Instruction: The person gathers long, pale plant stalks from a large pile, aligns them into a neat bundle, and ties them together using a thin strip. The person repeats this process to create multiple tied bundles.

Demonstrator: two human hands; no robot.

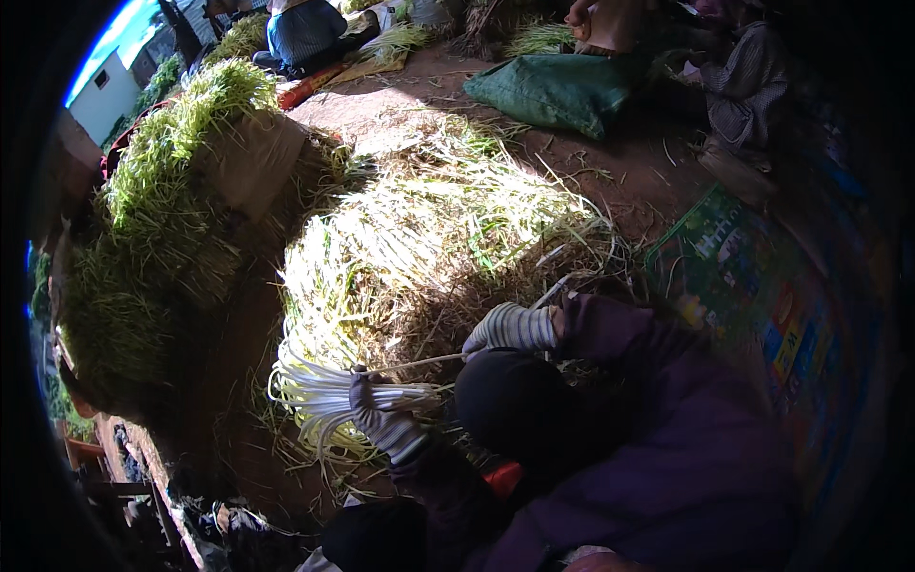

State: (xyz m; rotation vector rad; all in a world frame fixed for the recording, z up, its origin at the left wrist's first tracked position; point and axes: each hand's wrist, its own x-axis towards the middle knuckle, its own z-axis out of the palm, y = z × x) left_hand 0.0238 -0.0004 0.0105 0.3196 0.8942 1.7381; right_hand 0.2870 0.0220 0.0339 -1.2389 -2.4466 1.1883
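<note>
My left hand (383, 419), in a striped knit glove, is closed around a bundle of long pale stalks (319, 393). The bundle's white ends fan out and curl to the left of the fist. A thin pale strand (419, 362) runs from the top of this bundle to my right hand (510, 329), which wears a matching glove. The right fingers are curled in on the strand. Beneath and beyond both hands spreads a large sunlit heap of green and straw-coloured stalks (410, 219). My dark-clad knee (515, 400) partly covers the stalks between the hands.
A tall pile of green stalks (162, 191) rises at the left. Beyond the heap lies a stuffed green sack (562, 91). Several people sit at the far side, one in a checked sleeve (748, 81). A printed colourful sheet (734, 257) covers the ground at the right.
</note>
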